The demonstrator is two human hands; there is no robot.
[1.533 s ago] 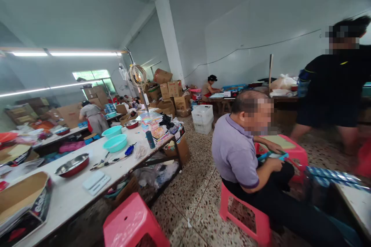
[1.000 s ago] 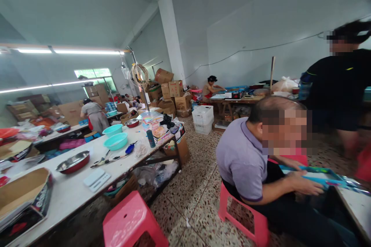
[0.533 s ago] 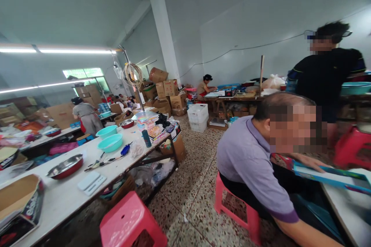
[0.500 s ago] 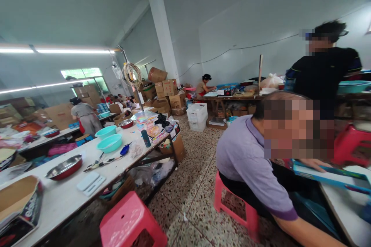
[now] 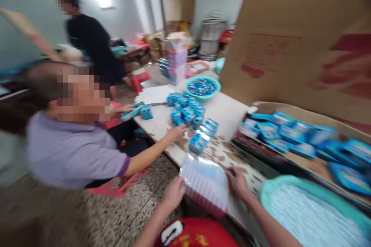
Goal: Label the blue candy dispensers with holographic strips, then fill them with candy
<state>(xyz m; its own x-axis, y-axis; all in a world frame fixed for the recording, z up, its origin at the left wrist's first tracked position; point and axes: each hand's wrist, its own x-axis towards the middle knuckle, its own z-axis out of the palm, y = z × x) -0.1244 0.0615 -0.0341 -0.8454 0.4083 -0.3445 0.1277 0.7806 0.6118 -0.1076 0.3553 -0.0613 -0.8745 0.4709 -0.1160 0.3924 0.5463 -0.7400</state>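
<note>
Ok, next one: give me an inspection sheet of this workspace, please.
Surface: white tabletop, brown patches on it.
Job's things: glossy pale plastic sheet, apparently reaching past the near table edge; row of shiny blue packets just beyond.
Clutter: bunched blue packs, round turquoise bowl of small blue pieces, low brown-and-black cardboard box of flat blue packs, turquoise plastic tub with whitish contents.
Left hand: holds the sheet's left edge.
Right hand: at the opposite edge; grip too blurred to judge.
Cables: nothing seen.
Surroundings: co-worker in lavender shirt, one hand at the bunched packs; large brown cardboard panel.
</note>
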